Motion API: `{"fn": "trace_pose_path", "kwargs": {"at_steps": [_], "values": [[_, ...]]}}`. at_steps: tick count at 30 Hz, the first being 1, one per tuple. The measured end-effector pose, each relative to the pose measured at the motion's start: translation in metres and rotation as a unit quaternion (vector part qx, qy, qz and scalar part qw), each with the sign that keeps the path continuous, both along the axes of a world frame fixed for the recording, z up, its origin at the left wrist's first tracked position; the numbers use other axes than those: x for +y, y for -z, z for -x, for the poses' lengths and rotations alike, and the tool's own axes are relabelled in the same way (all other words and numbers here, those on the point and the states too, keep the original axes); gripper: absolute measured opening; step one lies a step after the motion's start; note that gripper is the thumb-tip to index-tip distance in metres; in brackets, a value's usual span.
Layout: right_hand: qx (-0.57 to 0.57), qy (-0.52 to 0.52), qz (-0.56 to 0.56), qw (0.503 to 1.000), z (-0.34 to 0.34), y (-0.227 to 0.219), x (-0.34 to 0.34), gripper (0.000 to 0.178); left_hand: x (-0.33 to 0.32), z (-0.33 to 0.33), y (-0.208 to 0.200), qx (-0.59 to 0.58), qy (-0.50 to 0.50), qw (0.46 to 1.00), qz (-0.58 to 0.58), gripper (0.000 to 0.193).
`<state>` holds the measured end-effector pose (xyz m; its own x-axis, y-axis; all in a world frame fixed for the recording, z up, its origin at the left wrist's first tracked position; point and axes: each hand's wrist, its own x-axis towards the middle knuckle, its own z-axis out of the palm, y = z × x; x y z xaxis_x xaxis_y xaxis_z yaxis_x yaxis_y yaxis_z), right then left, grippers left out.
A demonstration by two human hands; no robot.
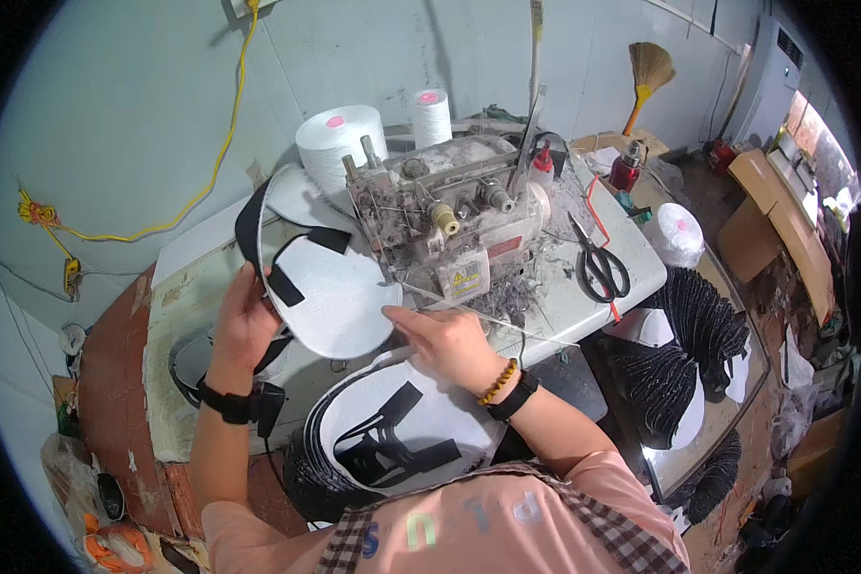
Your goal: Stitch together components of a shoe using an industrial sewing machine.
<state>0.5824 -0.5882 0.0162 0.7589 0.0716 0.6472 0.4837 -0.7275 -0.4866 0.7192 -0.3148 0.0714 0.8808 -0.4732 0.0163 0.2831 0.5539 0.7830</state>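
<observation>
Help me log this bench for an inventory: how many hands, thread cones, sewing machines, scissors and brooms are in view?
Hands: 2
Thread cones: 3
Sewing machine: 1
Scissors: 1 pair
Broom: 1
Total: 8

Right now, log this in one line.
left hand: holds white piece; right hand: at its right edge; machine: right of piece; scissors: right of machine
</observation>
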Motion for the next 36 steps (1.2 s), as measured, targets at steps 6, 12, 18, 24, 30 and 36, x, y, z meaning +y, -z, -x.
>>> {"fn": "trace_pose_path", "kwargs": {"at_steps": [6,12,18,24,30,36], "values": [[0.004,0.008,0.002,1.000,-0.005,-0.005,-0.001,0.028,0.026,0.059,-0.015,-0.088,-0.034,0.965,-0.245,0.023],[0.096,-0.007,-0.130,0.987,0.014,0.003,-0.009,0.026,-0.016,0.110,-0.011,-0.134,0.088,0.905,-0.394,0.026],[0.106,-0.094,0.021,0.990,0.037,0.016,-0.012,0.035,-0.047,0.073,0.008,-0.617,-0.113,0.617,-0.475,0.018],[0.198,-0.101,-0.091,0.971,0.039,0.028,-0.019,0.025,-0.034,-0.008,0.060,-0.410,-0.273,0.772,-0.402,0.023],[0.116,-0.107,-0.207,0.966,0.033,0.011,-0.058,0.008,0.080,-0.015,0.071,-0.145,-0.164,0.618,-0.755,0.051],[0.228,-0.111,-0.489,0.834,0.007,-0.017,-0.040,0.015,0.015,0.083,0.022,-0.358,-0.074,0.812,-0.454,0.024]]}}
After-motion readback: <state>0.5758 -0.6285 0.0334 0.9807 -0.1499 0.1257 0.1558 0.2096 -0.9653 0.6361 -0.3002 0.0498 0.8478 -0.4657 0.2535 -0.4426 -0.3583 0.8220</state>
